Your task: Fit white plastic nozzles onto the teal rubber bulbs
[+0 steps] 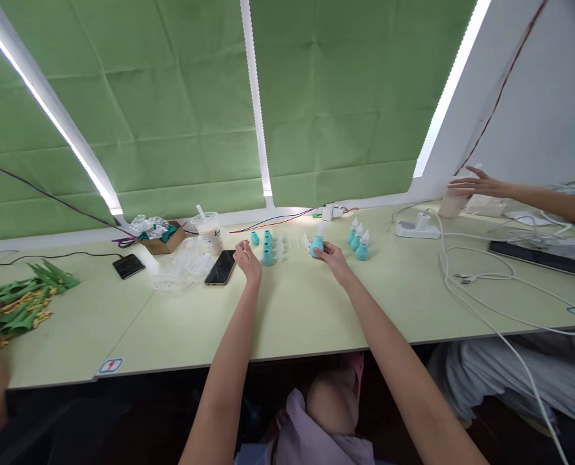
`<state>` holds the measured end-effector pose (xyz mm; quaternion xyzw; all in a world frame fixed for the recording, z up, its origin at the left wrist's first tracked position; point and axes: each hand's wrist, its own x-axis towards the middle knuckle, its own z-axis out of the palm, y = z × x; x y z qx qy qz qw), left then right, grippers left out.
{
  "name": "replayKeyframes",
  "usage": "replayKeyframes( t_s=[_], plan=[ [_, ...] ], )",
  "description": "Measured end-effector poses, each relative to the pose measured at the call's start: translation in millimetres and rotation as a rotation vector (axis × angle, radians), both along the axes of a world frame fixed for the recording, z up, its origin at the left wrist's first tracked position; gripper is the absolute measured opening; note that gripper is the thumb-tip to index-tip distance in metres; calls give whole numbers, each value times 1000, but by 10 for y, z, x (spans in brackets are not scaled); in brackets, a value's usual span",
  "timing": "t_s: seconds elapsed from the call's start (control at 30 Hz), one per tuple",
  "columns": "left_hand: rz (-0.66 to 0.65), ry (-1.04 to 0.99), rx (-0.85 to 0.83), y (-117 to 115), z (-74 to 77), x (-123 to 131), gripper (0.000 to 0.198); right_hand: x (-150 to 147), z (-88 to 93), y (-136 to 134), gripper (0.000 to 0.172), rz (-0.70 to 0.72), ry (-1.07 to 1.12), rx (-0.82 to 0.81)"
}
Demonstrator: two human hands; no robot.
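My right hand (333, 259) grips a teal bottle (317, 246) with a whitish tip, upright over the middle of the table. Beside the phone, my left hand (247, 259) is raised with its fingers drawn together; what they hold, if anything, is too small to make out. Between the hands stand a column of open teal bottles (267, 258) and a row of small clear parts (280, 248). More small whitish pieces lie near the held bottle. To the right is a group of teal bottles with white pointed tips (362, 249).
A phone (220, 267), a drink cup (210, 232), crumpled plastic (185, 265) and a cardboard box (164, 240) lie left. A power strip (417, 230) and white cables are right. Another person's hand (479, 184) touches a cup; green items (23, 303) lie far left.
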<state>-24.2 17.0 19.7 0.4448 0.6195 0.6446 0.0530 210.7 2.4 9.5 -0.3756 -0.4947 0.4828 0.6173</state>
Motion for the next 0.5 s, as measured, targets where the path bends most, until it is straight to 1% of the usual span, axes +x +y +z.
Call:
replayKeyframes(
  t_s=[0.1, 0.2, 0.33, 0.37, 0.5],
  plan=[
    [25, -46, -112, 89, -90, -128, 31, -14, 5, -16, 47, -59, -57, 12],
    [7, -25, -174, 139, -157, -179, 30, -21, -13, -10, 45, -117, -122, -16],
    [-43, 37, -212, 189, -212, -185, 31, -27, -39, 6, 46, -8, -102, -38],
    [-55, 52, -224, 201, -223, -184, 32, -28, -44, 13, 47, -2, -99, -29],
    [-94, 114, -248, 233, -270, -174, 32, -10, -75, 50, 46, -115, -158, -4]
  ],
)
